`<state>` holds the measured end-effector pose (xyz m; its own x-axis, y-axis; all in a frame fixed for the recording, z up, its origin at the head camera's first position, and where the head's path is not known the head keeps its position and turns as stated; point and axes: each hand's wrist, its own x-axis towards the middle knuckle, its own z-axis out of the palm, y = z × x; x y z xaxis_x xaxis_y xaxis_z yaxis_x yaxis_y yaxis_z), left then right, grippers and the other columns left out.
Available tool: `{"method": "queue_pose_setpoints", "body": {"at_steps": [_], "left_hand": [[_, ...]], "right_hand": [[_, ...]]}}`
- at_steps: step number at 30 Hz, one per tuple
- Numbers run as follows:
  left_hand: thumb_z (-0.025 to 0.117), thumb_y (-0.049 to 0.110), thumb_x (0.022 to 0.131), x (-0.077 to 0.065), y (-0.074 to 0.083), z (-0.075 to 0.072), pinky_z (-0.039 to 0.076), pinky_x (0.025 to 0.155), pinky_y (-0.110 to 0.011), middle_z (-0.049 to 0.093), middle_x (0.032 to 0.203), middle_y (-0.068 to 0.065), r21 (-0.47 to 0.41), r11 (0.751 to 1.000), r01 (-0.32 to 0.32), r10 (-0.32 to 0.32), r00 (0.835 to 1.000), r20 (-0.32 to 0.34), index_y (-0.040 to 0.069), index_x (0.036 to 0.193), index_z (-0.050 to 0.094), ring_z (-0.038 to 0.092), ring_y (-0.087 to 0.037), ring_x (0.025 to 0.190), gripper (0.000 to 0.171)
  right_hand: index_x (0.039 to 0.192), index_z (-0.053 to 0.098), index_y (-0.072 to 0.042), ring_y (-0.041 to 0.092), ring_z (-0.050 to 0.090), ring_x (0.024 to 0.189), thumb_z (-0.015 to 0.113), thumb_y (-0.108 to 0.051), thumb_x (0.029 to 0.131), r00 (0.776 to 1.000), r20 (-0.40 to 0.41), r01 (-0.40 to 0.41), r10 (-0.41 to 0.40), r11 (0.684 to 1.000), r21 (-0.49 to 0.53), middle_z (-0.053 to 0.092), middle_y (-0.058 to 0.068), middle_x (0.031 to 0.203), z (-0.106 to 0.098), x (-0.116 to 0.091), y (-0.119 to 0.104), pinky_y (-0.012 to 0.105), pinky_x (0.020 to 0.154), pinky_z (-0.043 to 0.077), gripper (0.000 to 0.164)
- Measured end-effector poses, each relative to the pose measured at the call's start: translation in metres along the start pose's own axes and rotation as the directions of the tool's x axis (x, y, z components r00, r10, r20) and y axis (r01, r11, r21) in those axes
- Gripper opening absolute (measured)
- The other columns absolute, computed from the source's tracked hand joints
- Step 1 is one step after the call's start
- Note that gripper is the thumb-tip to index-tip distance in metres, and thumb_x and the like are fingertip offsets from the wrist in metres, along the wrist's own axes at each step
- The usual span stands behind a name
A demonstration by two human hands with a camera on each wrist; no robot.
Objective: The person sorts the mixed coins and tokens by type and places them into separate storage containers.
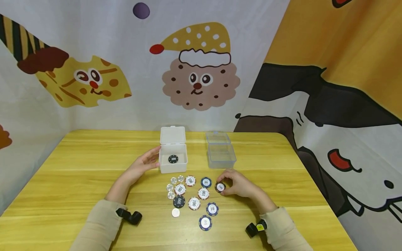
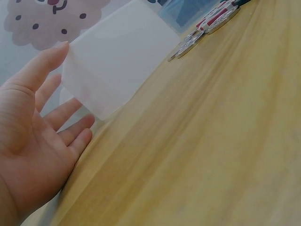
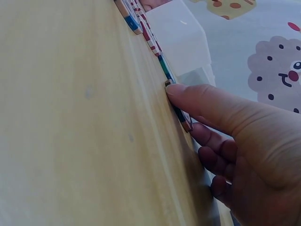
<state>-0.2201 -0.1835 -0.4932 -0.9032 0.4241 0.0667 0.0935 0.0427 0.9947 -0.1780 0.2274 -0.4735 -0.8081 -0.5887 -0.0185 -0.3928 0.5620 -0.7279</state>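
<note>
My left hand (image 1: 145,163) rests its relaxed, spread fingers along the left side of an open white plastic box (image 1: 173,167). Inside that box lies a black poker chip (image 1: 173,159) marked 100. At the right edge of the scattered chips, my right hand (image 1: 237,183) pinches a dark poker chip (image 1: 220,187) by its rim between thumb and fingers. In the right wrist view this chip (image 3: 178,110) is low at the tabletop, with the thumb on its near edge. A blue-rimmed chip (image 1: 206,182) marked 50 lies just left of it.
Several red-and-white chips (image 1: 194,203) marked 100, another black chip (image 1: 179,202) and blue chips (image 1: 212,208) marked 10 lie on the wooden table (image 1: 267,153). Silver coins (image 1: 171,195) sit at their left. Behind my right hand stands a clear open box (image 1: 221,161); a printed curtain (image 1: 125,115) hangs behind.
</note>
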Motion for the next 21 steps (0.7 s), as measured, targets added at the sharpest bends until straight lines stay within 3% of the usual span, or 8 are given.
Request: {"method": "queue_pose_setpoints", "body": {"at_steps": [11,21], "left_hand": [[0.059,0.007,0.094,0.0001,-0.0001,-0.0001,0.02,0.11,-0.054,0.026,0.153,-0.019,0.013,1.0,0.004,-0.003,1.0,-0.01,0.009,0.151,0.027,0.026,-0.041,0.137,0.066],[0.058,0.006,0.095,0.0002,0.0,0.0002,0.019,0.11,-0.056,0.025,0.153,-0.019,0.003,1.0,0.004,-0.004,1.0,-0.004,0.009,0.151,0.026,0.025,-0.042,0.137,0.065]], "right_hand": [[0.101,0.065,-0.016,0.017,0.051,0.092,0.085,-0.013,0.071,1.0,0.011,0.011,-0.011,0.999,0.031,0.059,-0.007,0.096,0.0014,0.0018,0.0003,0.031,0.084,0.044,0.036],[0.108,0.067,-0.016,0.014,0.05,0.086,0.082,-0.013,0.075,1.0,0.027,0.002,-0.001,1.0,-0.016,0.059,-0.009,0.091,0.0008,0.0026,-0.0036,0.03,0.076,0.044,0.037]]}}
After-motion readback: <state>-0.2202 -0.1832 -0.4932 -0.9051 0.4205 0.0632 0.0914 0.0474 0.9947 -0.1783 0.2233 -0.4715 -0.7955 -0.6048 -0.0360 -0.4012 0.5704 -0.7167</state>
